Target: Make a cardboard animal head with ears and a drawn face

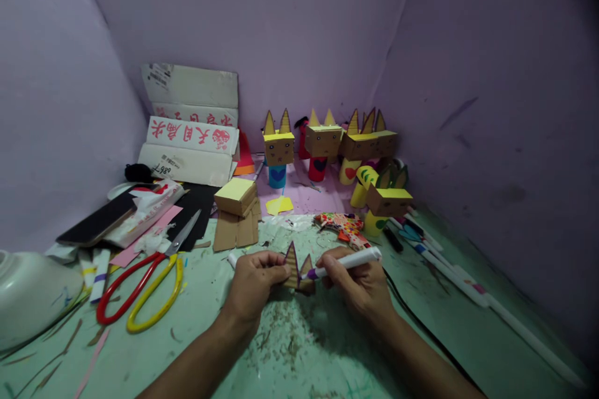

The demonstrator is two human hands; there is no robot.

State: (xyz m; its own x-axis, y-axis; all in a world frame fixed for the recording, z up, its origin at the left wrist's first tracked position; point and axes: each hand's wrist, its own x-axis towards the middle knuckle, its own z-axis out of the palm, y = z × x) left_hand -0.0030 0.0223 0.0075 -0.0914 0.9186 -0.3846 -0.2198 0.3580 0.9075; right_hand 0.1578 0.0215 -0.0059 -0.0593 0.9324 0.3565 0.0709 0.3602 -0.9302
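My left hand (256, 280) pinches a small cardboard piece with two pointed ears (291, 267) between thumb and fingers. The left ear carries a dark purple outline along its edges. In my right hand (358, 283) is a white marker with a purple tip (349, 260), held like a pen. Its nib points left and meets the cardboard or lies very close to it, between the two ears. Part of the lower edge of the piece is hidden by my fingers.
Finished-looking box-headed figures (279, 149) stand along the back wall. Scissors with red and yellow handles (154, 290) lie open at left, near a phone (98, 218). Behind my left hand sits a small cardboard box (236, 198). A glue gun (344, 224) in patterned wrap lies ahead, its cable at right.
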